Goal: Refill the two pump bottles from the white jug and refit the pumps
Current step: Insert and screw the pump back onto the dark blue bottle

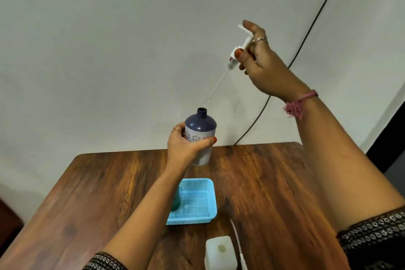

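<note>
Wood grain, dark brown and streaked, covers the table (263, 182) that fills the lower half of the head view, its far edge set against a plain pale wall (109, 50). A thin black cable (311, 35) runs down that wall from the upper right and drops behind the table's far edge. On the tabletop sits a light blue perforated tray (197, 201), with something teal inside it that is mostly hidden behind the left forearm. Nearer the camera stands the white jug (220, 252), its open mouth facing up, and just beside it on the right lies a second pump (237, 243) with its thin tube stretched along the wood. The left hand (186, 147) grips the pump bottle (200, 136) round its pale patterned body, thumb across the front; the bottle has a dark blue shoulder and an uncapped neck, and is held upright above the far part of the table. The right hand (258, 59) is raised well above and to the right of it, fingers pinched round the collar of a white pump (240, 48), whose dip tube hangs down at a slant toward the bottle, its tip clear of the neck. A pink thread band (300, 103) circles the right wrist.
</note>
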The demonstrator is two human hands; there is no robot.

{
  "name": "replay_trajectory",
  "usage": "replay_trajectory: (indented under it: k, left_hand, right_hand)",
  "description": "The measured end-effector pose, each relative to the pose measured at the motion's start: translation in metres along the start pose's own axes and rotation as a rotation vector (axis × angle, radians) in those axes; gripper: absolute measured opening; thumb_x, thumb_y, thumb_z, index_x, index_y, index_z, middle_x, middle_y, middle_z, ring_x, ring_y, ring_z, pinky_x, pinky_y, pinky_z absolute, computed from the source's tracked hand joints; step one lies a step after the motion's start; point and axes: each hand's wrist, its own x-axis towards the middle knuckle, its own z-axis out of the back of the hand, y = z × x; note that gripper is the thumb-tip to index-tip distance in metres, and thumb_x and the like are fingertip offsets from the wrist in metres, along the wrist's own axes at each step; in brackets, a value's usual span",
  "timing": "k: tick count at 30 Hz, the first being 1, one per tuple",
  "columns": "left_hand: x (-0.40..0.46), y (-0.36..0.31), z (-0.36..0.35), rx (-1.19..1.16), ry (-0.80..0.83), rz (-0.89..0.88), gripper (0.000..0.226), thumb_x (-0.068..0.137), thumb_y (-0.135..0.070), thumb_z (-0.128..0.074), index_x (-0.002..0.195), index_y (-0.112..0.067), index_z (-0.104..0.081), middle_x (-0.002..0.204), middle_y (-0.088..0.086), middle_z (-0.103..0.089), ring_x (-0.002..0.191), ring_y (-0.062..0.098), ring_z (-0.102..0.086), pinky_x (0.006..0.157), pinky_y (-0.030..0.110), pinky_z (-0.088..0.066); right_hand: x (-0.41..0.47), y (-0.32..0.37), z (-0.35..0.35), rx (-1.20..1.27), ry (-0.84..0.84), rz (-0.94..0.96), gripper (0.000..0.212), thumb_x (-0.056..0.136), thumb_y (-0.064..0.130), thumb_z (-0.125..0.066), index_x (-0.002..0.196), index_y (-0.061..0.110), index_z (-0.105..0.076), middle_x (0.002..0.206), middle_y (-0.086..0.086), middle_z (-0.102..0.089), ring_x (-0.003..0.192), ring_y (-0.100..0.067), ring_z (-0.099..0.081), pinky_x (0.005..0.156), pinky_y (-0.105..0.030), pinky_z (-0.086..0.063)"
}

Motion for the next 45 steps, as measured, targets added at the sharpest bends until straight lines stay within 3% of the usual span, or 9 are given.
replay_trajectory:
  k: [4,8,12,16,21,29,36,45]
  left_hand:
    - [-0.001,-0.005,-0.008,0.002,-0.006,0.0,0.072,0.058,-0.023,-0.09,0.118,-0.019,-0.05,0.101,-0.008,-0.06,0.087,0.006,-0.061,0.064,0.015,-0.049]
    - [-0.001,-0.011,-0.015,0.021,-0.013,-0.012,0.074,0.059,-0.024,-0.089,0.12,-0.02,-0.048,0.1,-0.011,-0.057,0.084,0.002,-0.058,0.061,0.011,-0.046]
    - [-0.003,-0.017,-0.022,0.038,-0.013,-0.025,0.076,0.06,-0.025,-0.089,0.124,-0.018,-0.048,0.105,-0.007,-0.057,0.084,0.002,-0.057,0.061,0.01,-0.044]
    - [-0.003,-0.026,-0.027,0.037,-0.011,-0.038,0.078,0.059,-0.027,-0.089,0.126,-0.017,-0.049,0.109,-0.005,-0.058,0.086,0.003,-0.058,0.06,0.01,-0.045]
    - [-0.005,-0.039,-0.028,0.038,-0.011,-0.079,0.078,0.061,-0.028,-0.088,0.127,-0.019,-0.047,0.108,-0.008,-0.056,0.086,0.003,-0.057,0.059,0.009,-0.044]
    - [-0.008,-0.051,-0.026,0.035,-0.012,-0.113,0.078,0.061,-0.029,-0.088,0.128,-0.018,-0.048,0.112,-0.004,-0.059,0.088,0.006,-0.058,0.064,0.012,-0.046]
    - [-0.011,-0.056,-0.026,0.036,-0.032,-0.128,0.08,0.061,-0.031,-0.088,0.129,-0.017,-0.048,0.113,-0.005,-0.057,0.086,0.003,-0.056,0.061,0.009,-0.044]
    - [-0.014,-0.056,-0.03,0.031,-0.083,-0.127,0.083,0.056,-0.032,-0.09,0.127,-0.017,-0.048,0.109,-0.008,-0.056,0.084,-0.001,-0.055,0.057,0.0,-0.043]
  right_hand:
    - [0.008,-0.001,0.006,-0.023,0.044,0.022,0.054,0.102,0.027,-0.04,0.149,0.023,-0.013,0.107,-0.012,-0.063,0.081,-0.012,-0.056,0.08,-0.024,-0.049]
    - [0.007,-0.003,0.004,-0.041,0.111,0.019,0.054,0.101,0.027,-0.041,0.148,0.027,-0.015,0.097,0.001,-0.063,0.088,-0.029,-0.06,0.085,-0.038,-0.05]
    - [0.001,-0.006,-0.001,-0.079,0.177,0.041,0.055,0.1,0.03,-0.044,0.148,0.028,-0.017,0.106,-0.012,-0.065,0.097,-0.034,-0.06,0.087,-0.04,-0.047]
    - [-0.003,-0.009,-0.007,-0.067,0.238,0.031,0.047,0.096,0.031,-0.055,0.136,0.012,-0.038,0.123,-0.002,-0.06,0.107,-0.022,-0.058,0.091,-0.032,-0.045]
    - [-0.005,-0.014,-0.008,0.044,0.291,-0.028,0.03,0.09,0.029,-0.064,0.116,0.017,-0.054,0.114,0.008,-0.066,0.108,-0.002,-0.06,0.086,-0.015,-0.045]
    - [-0.009,-0.011,-0.011,0.079,0.36,-0.037,0.028,0.089,0.024,-0.066,0.115,0.015,-0.063,0.105,0.004,-0.07,0.1,-0.004,-0.064,0.09,-0.018,-0.048]
    - [-0.015,-0.009,-0.011,0.135,0.312,-0.039,0.028,0.088,0.022,-0.067,0.116,0.015,-0.065,0.103,0.004,-0.071,0.099,-0.004,-0.066,0.094,-0.024,-0.05]
    - [-0.033,-0.007,-0.03,0.139,0.004,-0.061,0.035,0.075,0.036,-0.078,0.099,0.013,-0.067,0.089,0.008,-0.07,0.084,-0.003,-0.067,0.076,-0.016,-0.054]
